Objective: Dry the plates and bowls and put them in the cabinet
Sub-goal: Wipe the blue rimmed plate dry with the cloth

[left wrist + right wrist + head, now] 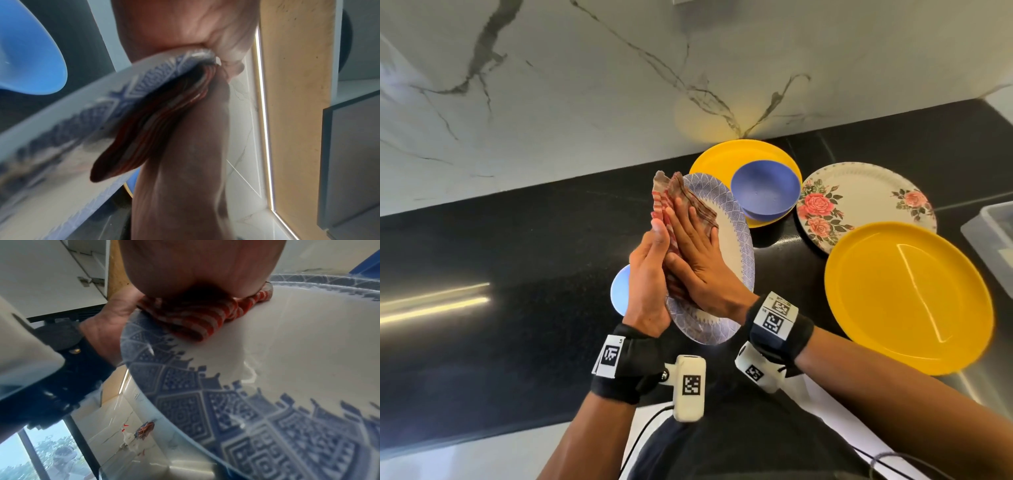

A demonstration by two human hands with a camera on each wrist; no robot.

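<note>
A person stands at a black counter [517, 260] drying a blue-patterned plate [736, 219], which is held tilted on edge above the worktop so its white face turns toward the right hand [698, 260]. That hand lies flat with fingers spread, pressing a red-striped cloth [671, 192] against the plate's face, the stance for wiping. The left hand [647, 274] grips the plate's left rim, thumb on the near side over a fold of cloth and fingers evidently behind, steadying the plate against the push; in the right wrist view its palm wraps the rim where the cloth bunches. The 2 hands sit close together, the plate sandwiched between them. Just behind the left hand, a light blue bowl [619, 291] rests on the counter, mostly hidden. Further back and to the right wait 4 more pieces: a large yellow plate [907, 298] nearest, a rose-printed plate [866, 202] beyond it, and a dark blue bowl [765, 192] sitting on a second yellow plate [719, 157] by the marble-veined wall [585, 102]. The spread-out layout suggests each piece is taken in turn; by that reckoning the job is at an early stage, with no cabinet visible in the head view
</note>
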